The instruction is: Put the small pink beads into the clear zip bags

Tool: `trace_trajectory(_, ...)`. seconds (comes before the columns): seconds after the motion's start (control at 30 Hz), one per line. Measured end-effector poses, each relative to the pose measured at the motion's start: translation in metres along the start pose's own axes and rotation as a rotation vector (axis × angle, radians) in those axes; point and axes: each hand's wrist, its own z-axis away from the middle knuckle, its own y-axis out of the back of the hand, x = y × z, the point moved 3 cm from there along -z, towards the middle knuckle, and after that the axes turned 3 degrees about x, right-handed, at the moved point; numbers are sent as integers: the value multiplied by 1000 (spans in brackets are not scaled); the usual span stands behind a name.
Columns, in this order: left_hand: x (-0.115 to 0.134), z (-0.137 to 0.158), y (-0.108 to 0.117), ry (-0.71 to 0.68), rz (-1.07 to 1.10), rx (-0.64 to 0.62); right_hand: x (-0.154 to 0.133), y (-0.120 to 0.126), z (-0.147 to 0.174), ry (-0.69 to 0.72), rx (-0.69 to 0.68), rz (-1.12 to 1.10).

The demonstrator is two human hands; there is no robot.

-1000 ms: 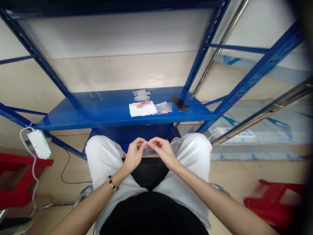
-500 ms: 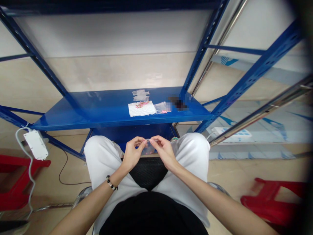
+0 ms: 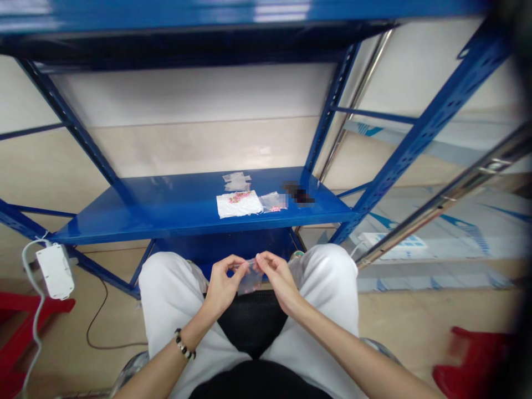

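Note:
Between my knees a small clear plastic bag (image 3: 250, 279) hangs from the fingertips of both hands, with a few tiny pinkish bits near its bottom. My left hand (image 3: 224, 282) pinches its upper left edge, and my right hand (image 3: 277, 280) pinches the upper right corner. On the blue shelf (image 3: 174, 205) ahead, a white cloth or paper (image 3: 230, 209) carries a heap of small pink pieces (image 3: 240, 197). Touching its right side lies another clear bag (image 3: 272, 202) with pink pieces inside. Several flat clear bags (image 3: 236, 181) lie behind the cloth.
A dark, pixelated item (image 3: 300, 194) lies at the shelf's right end. At the left hangs a white power strip (image 3: 56, 271) with its cable. Red stools (image 3: 469, 354) stand on both sides. A metal pole (image 3: 444, 202) slants across the right, and an upper blue beam (image 3: 208, 33) spans overhead.
My view has tilted up, so the shelf and my hands appear lower. The bag now shows more of its face between my hands, and both hands still pinch it.

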Motion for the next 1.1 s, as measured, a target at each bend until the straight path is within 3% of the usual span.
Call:
trace_trajectory(0.1, -4, -2, -1, 18, -9, 16, -2, -3, 1, -29, -90, -43)
trace_trajectory(0.4, -13, -8, -2, 122, 96, 11, -3, 7, -8, 69, -37, 75)
trace_trajectory(0.73, -11, -20, 10, 40, 137, 61, -27, -5, -39, 159, -111, 189)
trace_trajectory(0.83, -11, -22, 14, 29, 169, 102, -46, 7, -67, 169, 24, 175)
trace_trajectory(0.93, -13, -22, 13, 30, 211, 124, -72, 36, -113, 234, 231, 169)
trace_trajectory(1.03, -16, -20, 10, 40, 248, 110, -92, 65, -168, 345, 331, 382)
trace_trajectory(1.1, -19, -19, 7, 49, 259, 125, -96, 79, -200, 402, 388, 696)
